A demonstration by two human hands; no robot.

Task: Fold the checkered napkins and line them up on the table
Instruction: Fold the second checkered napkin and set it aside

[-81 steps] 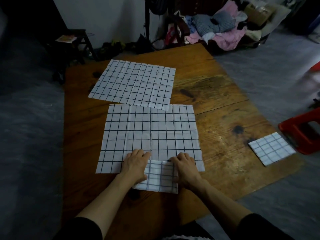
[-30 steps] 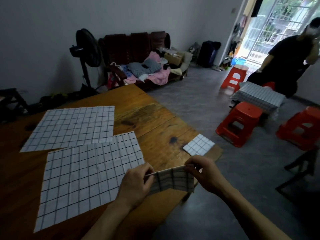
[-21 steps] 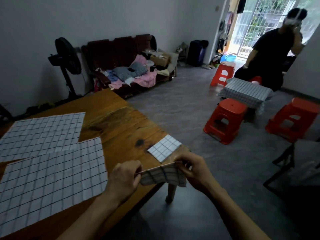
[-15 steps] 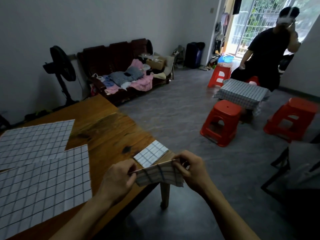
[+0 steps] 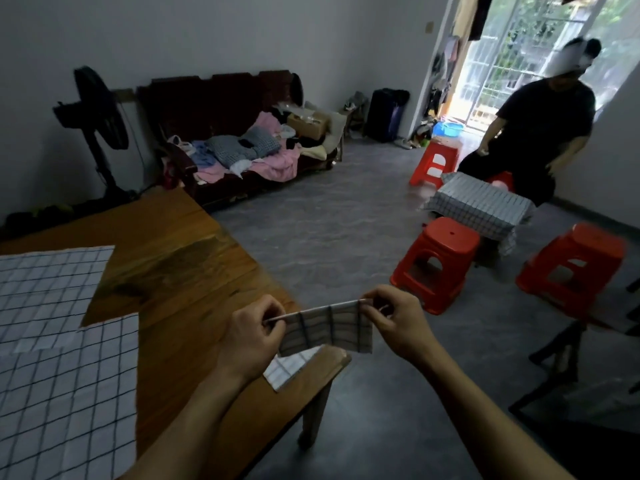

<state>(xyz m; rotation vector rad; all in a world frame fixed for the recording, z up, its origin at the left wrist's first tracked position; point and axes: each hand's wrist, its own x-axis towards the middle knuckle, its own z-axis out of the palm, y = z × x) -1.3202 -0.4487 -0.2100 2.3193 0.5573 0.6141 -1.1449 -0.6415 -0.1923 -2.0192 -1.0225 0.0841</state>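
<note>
A small folded checkered napkin [image 5: 327,330] hangs in the air over the table's right corner. My left hand [image 5: 254,336] pinches its left top corner and my right hand [image 5: 394,322] pinches its right top corner. Under it, partly hidden, another folded napkin [image 5: 289,370] lies flat by the corner of the wooden table [image 5: 180,271]. Two unfolded checkered napkins lie spread on the left: a near one [image 5: 65,396] and a far one [image 5: 48,289].
The table edge runs diagonally to the right of my hands, with grey floor beyond. Red stools [image 5: 436,261] stand on the floor around a low cloth-covered table [image 5: 479,207]. A person in black [image 5: 540,133] sits at the far right. A sofa with clothes [image 5: 242,147] and a fan [image 5: 98,109] stand behind.
Both hands lifted the folded napkin off the table and carried it right, over the napkin lying at the corner. My view swung right and up.
</note>
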